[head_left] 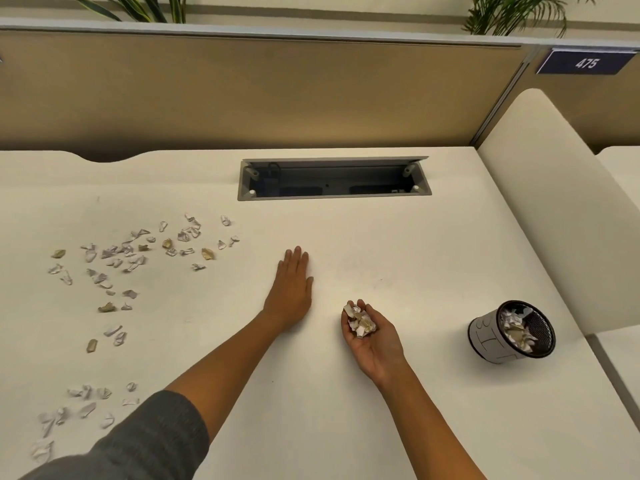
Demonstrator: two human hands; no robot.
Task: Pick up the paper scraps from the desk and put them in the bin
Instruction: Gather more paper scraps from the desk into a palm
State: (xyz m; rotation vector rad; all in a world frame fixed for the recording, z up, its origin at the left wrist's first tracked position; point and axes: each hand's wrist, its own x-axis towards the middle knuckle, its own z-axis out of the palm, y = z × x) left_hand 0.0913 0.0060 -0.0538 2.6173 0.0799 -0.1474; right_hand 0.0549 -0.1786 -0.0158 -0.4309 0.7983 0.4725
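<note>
Desk (pixel 398 244) bin (pixel 485 336) holds scraps (pixel 519 332); right hand (pixel 372 336) cups more.

**Non-Task Fixtures in View**

From my remote station I log the following. A recessed cable tray (pixel 334 180) is set into the far part of the work surface; its grey lid stands raised along the rear edge, and the dark interior shows small fittings in the corners. A tan partition panel (pixel 242 95) runs behind it, capped by a grey rail. A dark blue number plate (pixel 585 62) reading 475 hangs at the upper right. Green plant leaves (pixel 512 12) show above the rail. A cream side divider (pixel 554 216) with a rounded top stands at the right.
</note>
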